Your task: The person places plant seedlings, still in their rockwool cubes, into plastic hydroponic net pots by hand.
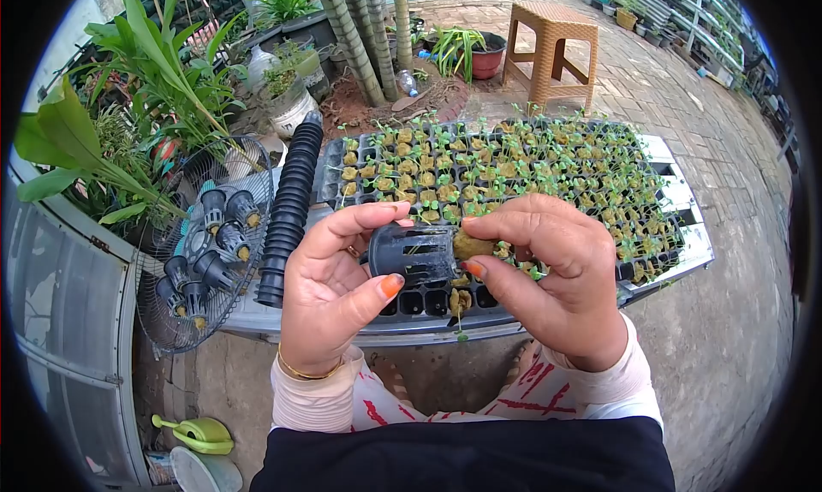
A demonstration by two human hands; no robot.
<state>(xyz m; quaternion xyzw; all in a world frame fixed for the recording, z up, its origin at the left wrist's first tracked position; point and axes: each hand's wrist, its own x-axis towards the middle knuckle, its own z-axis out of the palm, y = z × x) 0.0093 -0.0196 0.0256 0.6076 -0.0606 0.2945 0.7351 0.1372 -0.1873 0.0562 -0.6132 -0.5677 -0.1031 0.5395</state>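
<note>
My left hand point(330, 295) holds a black slotted net pot point(413, 254) on its side, between thumb and fingers. At the pot's right end, my right hand point(552, 269) pinches a brown plug point(471, 244) between thumb and forefinger; the plug's left end meets the pot. Behind both hands lies a black seedling tray point(411, 302) with many brown plugs and green sprouts. Left of my left hand, a long stack of nested black pots point(294, 205) lies on the table.
A wire basket point(147, 308) with several filled net pots point(216, 271) sits at the table's left. The metal table edge point(693, 226) shows at right. Beyond are a woven stool point(552, 51), plants and thin trunks. A green watering can point(205, 435) stands at lower left.
</note>
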